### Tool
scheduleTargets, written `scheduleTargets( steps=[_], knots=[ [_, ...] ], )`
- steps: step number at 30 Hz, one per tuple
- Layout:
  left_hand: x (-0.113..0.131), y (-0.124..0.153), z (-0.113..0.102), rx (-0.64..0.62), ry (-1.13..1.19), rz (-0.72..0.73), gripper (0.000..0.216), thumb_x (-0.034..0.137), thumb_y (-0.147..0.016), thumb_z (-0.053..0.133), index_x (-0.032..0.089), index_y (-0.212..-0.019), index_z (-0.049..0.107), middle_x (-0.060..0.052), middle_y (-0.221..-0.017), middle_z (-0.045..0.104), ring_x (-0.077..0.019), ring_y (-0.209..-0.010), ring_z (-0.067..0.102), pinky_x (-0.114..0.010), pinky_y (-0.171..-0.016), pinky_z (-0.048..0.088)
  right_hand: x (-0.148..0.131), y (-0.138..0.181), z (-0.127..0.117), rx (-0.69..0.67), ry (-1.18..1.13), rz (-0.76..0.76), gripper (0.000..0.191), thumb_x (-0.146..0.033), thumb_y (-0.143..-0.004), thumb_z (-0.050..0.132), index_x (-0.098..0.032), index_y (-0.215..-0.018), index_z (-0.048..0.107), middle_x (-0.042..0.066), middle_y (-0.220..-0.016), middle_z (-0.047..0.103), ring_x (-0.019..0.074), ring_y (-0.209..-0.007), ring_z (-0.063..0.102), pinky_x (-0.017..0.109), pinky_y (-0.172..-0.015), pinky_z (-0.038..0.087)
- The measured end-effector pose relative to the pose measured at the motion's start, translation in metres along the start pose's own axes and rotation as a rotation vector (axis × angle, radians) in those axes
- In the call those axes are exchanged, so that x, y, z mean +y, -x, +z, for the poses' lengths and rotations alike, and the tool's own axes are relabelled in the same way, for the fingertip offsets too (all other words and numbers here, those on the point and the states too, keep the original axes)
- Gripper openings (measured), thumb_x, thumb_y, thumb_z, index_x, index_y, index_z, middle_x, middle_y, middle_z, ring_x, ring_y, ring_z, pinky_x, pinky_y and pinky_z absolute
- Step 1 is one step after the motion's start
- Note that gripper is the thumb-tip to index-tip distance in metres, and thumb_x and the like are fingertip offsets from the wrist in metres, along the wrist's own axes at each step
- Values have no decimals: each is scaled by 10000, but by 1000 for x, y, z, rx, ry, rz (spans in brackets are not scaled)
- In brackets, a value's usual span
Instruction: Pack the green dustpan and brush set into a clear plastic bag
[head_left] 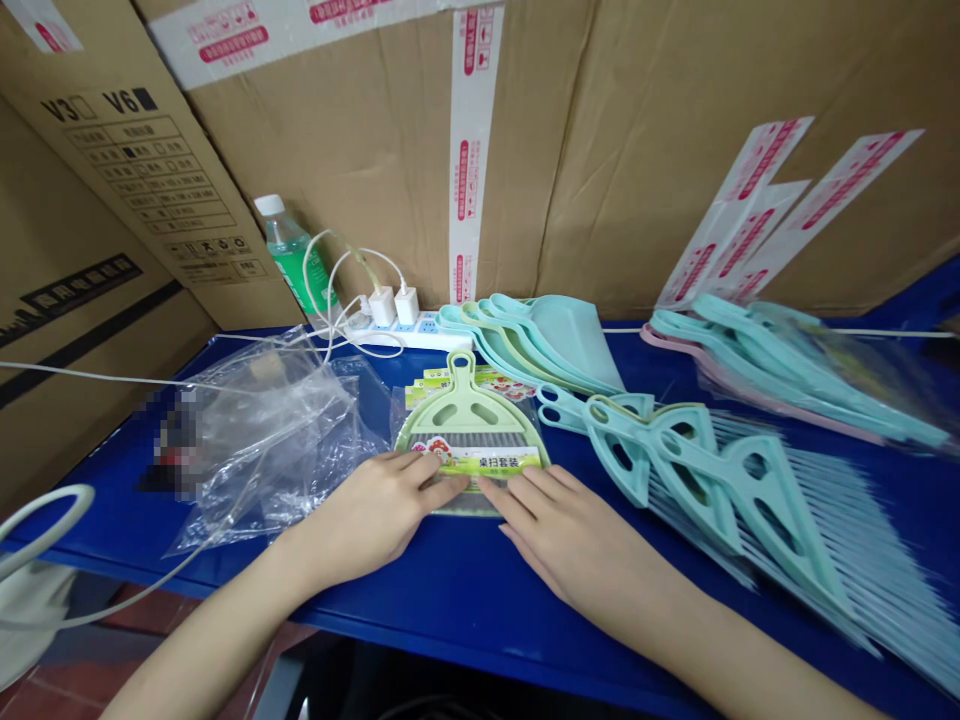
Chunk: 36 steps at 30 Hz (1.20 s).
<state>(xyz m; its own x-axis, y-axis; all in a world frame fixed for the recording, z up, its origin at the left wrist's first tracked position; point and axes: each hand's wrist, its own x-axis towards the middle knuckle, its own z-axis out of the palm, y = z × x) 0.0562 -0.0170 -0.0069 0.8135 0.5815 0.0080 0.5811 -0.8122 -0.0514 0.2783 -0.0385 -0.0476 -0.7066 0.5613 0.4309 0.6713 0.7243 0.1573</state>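
a green dustpan set (pixel 466 425) lies flat on the blue desk (pixel 465 590), its hanging loop pointing away from the person and a paper label card (pixel 491 462) laid across its lower part. the left hand (pixel 379 515) rests palm down at the near left corner of the dustpan set, fingers flat and spread onto the card; its grip is open, pressing rather than clasping. the right hand (pixel 570 535) lies at the near right corner, fingers extended with the tips touching the card's right end; its grip is likewise open and holds nothing.

judged from the pose, the step is seating the card square on the pan. it would go best with even pressure from both hands, the card edge kept level with the pan's lip, and the fingertips smoothing outward from the middle so that the thin film does not wrinkle.

left of the dustpan set lies a heap of clear plastic bags (pixel 262 430). behind it sit a white power strip (pixel 397 325) with two chargers and a green bottle (pixel 296 255). to its right are nested blue dustpans (pixel 555 345), and further right a fan of small brushes (pixel 720 480).

writing: the card shows chinese characters, seemingly "桌扫套装"; a cardboard carton (pixel 127 190) behind and to the left reads "v3" and "v6"; the red print on the tape (pixel 472 140) is too small to read.
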Motion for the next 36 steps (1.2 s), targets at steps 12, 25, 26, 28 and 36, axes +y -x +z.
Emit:
scheduleTargets(
  steps=[12,25,26,28,36],
  knots=[
    [1,-1,-4,-54,25,-25,420,22,-853,450,177,-1229,553,-86,-1084,643,-243,-939,664,-394,-819,573,0,2,3,25,13,1,314,-85,-857,461,-91,-1105,653,81,-849,711,210,-756,609,340,-734,459],
    [1,0,-3,-44,31,-21,407,26,-847,457,177,-1211,559,-82,-1086,649,-237,-947,662,-389,-828,564,0,0,-1,37,12,14,280,-96,-831,518,-96,-1068,666,62,-817,707,204,-736,601,342,-718,423],
    [1,0,-3,-44,35,-21,404,25,-845,457,176,-1205,561,-81,-1083,650,-237,-943,662,-388,-825,564,0,1,-1,36,12,13,279,-97,-831,520,-96,-1069,665,61,-821,708,205,-741,602,344,-720,422],
    [0,0,-3,-42,38,-20,401,20,-839,456,175,-1191,567,-78,-1081,651,-236,-936,663,-385,-822,563,0,1,-1,40,9,14,281,-95,-827,521,-91,-1070,663,61,-828,710,206,-749,605,346,-728,420],
    [1,0,-4,-40,40,-22,382,18,-837,447,167,-1166,571,-86,-1111,648,-243,-947,663,-389,-834,559,1,0,-1,55,3,20,257,-96,-818,534,-91,-1034,674,61,-816,712,207,-746,601,344,-740,408]
  ],
)
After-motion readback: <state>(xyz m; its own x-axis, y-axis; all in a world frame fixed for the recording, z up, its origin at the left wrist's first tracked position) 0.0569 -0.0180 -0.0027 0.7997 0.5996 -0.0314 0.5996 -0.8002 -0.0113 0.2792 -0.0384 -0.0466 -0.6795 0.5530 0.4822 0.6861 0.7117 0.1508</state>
